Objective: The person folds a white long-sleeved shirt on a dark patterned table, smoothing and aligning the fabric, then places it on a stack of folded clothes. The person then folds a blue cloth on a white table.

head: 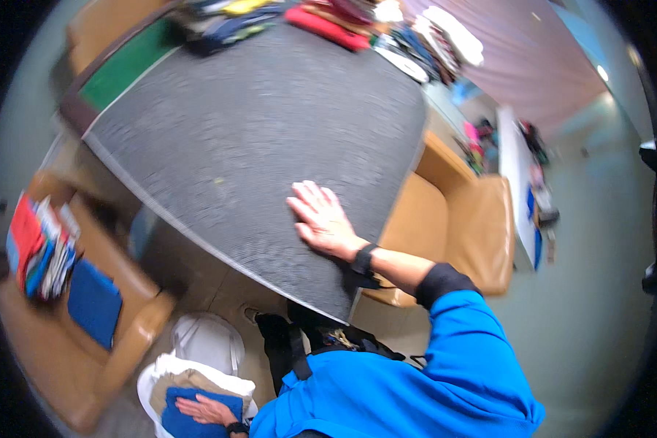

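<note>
My right hand point(324, 223) lies flat, palm down, on the dark grey cloth cover of the table point(252, 126). Its fingers are spread and nothing is in it; a black band circles the wrist. At the lower left, my left hand point(205, 409) rests on a folded blue cloth point(178, 408). Under that cloth are a folded beige cloth point(161, 390) and a white cloth point(232, 381), stacked on a white chair point(208, 336). The fingers of the left hand are extended over the blue fabric without visibly pinching it.
Folded clothes point(328, 27) line the table's far edge. A tan armchair point(465, 235) stands close on the right. Another tan armchair point(137, 334) on the left holds a stack of folded cloths point(44, 252) and a blue folded cloth point(94, 301). A white shelf point(517, 186) stands farther right.
</note>
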Demonstrator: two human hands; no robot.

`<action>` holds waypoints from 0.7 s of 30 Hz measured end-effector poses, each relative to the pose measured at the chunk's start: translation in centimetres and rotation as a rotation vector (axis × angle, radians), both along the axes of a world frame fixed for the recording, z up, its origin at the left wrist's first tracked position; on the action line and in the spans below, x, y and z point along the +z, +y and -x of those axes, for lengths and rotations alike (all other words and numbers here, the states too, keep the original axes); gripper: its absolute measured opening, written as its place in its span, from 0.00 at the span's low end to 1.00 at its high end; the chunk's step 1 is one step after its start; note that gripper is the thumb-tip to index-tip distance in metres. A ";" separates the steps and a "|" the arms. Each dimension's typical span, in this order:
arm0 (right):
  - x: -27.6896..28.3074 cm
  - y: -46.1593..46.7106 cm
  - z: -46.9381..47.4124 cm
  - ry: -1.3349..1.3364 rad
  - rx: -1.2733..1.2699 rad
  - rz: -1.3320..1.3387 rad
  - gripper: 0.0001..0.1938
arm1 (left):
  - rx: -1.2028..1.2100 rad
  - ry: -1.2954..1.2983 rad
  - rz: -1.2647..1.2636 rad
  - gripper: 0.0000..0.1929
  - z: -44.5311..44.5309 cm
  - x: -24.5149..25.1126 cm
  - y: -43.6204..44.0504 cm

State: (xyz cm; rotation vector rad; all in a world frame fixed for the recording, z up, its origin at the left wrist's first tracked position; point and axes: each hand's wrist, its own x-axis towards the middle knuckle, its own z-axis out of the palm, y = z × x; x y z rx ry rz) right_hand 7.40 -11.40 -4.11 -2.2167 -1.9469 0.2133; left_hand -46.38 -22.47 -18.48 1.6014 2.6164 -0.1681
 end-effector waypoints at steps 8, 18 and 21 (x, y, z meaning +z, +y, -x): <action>-2.3 -0.6 0.0 0.069 0.010 -0.213 0.25 | -0.280 -0.361 -0.236 0.35 -1.2 2.7 5.9; -2.8 1.5 0.6 0.177 0.028 -0.390 0.22 | -1.159 -0.873 -0.409 0.25 -29.8 12.7 14.8; -3.7 -0.1 0.0 0.186 -0.068 -0.383 0.21 | -1.258 -0.624 -0.178 0.26 -35.6 12.1 13.9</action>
